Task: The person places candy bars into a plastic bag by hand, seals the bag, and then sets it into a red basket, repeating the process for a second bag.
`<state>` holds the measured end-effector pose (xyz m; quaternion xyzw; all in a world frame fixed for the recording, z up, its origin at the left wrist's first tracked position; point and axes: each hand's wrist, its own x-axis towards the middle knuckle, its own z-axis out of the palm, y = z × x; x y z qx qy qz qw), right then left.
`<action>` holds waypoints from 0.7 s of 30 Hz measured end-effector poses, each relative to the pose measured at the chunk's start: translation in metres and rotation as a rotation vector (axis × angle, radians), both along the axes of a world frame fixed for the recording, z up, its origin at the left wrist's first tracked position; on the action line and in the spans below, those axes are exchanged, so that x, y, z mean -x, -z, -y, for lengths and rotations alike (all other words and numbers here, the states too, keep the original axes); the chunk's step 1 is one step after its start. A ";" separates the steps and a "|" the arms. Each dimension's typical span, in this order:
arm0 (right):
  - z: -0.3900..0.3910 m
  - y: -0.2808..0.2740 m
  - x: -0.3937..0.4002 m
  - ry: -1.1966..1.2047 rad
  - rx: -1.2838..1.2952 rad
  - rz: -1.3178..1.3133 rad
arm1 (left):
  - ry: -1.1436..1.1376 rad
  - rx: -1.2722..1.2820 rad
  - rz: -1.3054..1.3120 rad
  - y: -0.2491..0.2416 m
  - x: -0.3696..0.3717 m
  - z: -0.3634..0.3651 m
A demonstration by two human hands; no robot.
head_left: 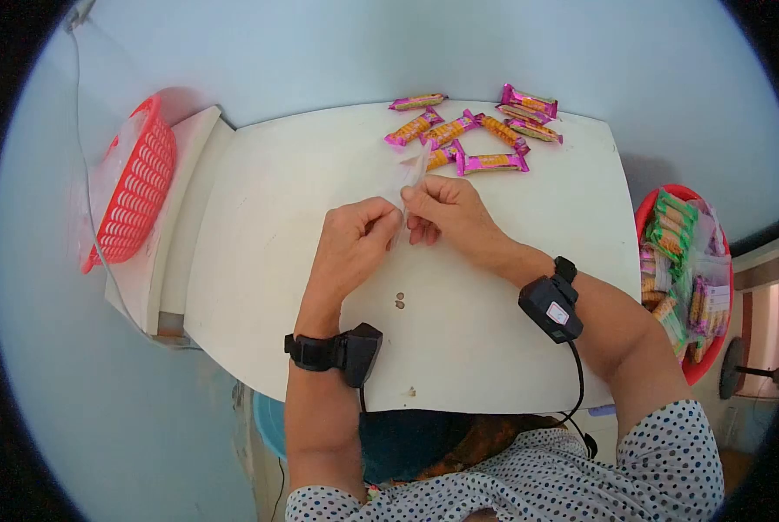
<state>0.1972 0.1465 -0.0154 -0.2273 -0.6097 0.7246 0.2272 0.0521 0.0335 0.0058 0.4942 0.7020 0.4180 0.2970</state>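
Both my hands meet mid-table, pinching a clear bag.
My left hand [352,239] and right hand [446,211] grip the bag [404,178] with closed fingertips; snacks [476,132] lie at 12 o'clock.

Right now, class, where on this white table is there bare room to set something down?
Bare patches: the table left of the left hand, and the near edge below the right hand. The far edge is crowded with snack packets.

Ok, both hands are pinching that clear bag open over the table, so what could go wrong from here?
1. The clear bag is thin and held only at its edge by the left hand and right hand; it could slip or tear.
2. The snack bars lie close behind; some near the table far edge could get knocked off.
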 end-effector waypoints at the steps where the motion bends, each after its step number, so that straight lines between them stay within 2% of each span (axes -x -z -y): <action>1: 0.000 -0.001 -0.001 -0.001 0.008 0.003 | -0.007 -0.012 0.002 0.001 0.001 0.000; 4: -0.002 -0.002 -0.001 -0.002 0.027 0.020 | -0.118 -0.090 -0.053 -0.004 -0.001 0.002; 7: -0.003 -0.003 -0.001 0.019 0.001 0.082 | -0.274 -0.266 -0.416 -0.015 -0.004 0.004; 10: -0.001 -0.007 -0.002 0.057 -0.050 0.131 | -0.442 -0.365 -0.545 -0.028 -0.009 0.008; 17: 0.010 -0.010 -0.001 0.221 -0.247 0.120 | -0.390 -0.382 -0.698 -0.031 -0.024 0.008; 20: 0.015 -0.006 0.000 0.416 -0.618 0.031 | -0.359 -0.334 -0.743 -0.026 -0.024 0.006; 21: 0.015 -0.005 0.000 0.409 -0.752 -0.021 | -0.358 -0.323 -0.742 -0.025 -0.024 0.006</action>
